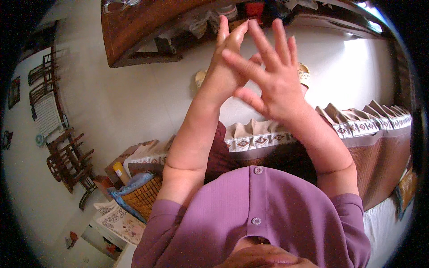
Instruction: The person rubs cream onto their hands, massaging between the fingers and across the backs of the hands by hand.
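Note:
My left hand (231, 63) is raised in front of me with its fingers apart and nothing in it. Close beside it on the right, my right hand (276, 77) has its fingers spread and is also without an object; it looks slightly blurred. The hands overlap in the view, and whether their fingers touch I cannot tell. Below them are my purple buttoned shirt (285, 201) and the sofa cover (375, 147) with its ruffled, patterned edge. Patterned slippers (304, 74) show on the floor behind the hands.
A dark wooden table (140, 30) with plastic bags (197, 28) on its shelf stands beyond the hands. At the left are wooden chairs (68, 160). A yellow-capped bottle (120, 171) stands near a blue-edged woven mat (144, 194).

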{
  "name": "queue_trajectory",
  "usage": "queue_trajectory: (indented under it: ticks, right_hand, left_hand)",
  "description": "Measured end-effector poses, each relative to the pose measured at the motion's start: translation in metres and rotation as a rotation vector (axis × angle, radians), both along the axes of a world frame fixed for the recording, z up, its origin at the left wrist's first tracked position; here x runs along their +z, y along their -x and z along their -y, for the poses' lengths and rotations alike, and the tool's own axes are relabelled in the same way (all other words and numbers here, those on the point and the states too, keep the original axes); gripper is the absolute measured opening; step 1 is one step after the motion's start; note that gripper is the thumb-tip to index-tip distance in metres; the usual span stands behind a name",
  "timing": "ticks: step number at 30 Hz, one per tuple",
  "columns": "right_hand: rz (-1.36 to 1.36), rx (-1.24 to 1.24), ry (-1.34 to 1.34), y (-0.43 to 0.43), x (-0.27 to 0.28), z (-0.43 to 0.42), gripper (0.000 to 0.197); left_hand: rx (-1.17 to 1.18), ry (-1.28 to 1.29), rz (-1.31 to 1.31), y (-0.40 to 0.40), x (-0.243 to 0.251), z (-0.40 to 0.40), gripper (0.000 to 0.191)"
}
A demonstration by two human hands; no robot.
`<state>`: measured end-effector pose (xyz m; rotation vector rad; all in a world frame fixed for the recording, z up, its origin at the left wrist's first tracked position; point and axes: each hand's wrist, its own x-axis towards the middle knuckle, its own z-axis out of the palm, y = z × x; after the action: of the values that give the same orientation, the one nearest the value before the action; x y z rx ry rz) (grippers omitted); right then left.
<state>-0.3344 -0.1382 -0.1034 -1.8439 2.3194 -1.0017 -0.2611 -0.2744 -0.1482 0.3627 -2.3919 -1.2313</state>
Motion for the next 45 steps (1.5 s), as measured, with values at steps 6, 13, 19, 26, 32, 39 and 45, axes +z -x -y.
queue_trajectory:
  ticks: [6,13,19,26,32,39,45]
  right_hand:
    - [-0.040,0.201,0.025,-0.029,0.001,-0.009,0.060]
    - [0.066,-0.159,0.051,0.040,-0.018,0.006,0.055]
    - [0.074,0.014,0.102,0.014,0.000,0.000,0.056]
    - [0.082,-0.114,0.179,0.038,-0.011,0.006,0.048]
    - [0.062,0.079,0.105,0.016,0.008,-0.001,0.049]
    - [0.021,-0.083,0.179,0.031,-0.010,0.000,0.050]
    - [-0.070,-0.129,0.107,0.049,-0.015,0.004,0.052]
  left_hand:
    - [0.180,-0.075,0.101,0.005,0.026,0.001,0.068]
    - [-0.045,-0.131,0.048,0.004,0.023,-0.016,0.053]
    - [-0.114,-0.655,-0.123,0.004,0.027,-0.014,0.057]
    - [-0.163,-0.660,-0.070,0.007,0.021,-0.013,0.060]
    - [-0.209,-0.093,-0.202,0.006,0.018,0.000,0.058]
    - [-0.176,-0.314,-0.020,0.005,0.020,-0.008,0.057]
    - [-0.088,0.168,0.027,0.008,0.033,-0.006,0.058]
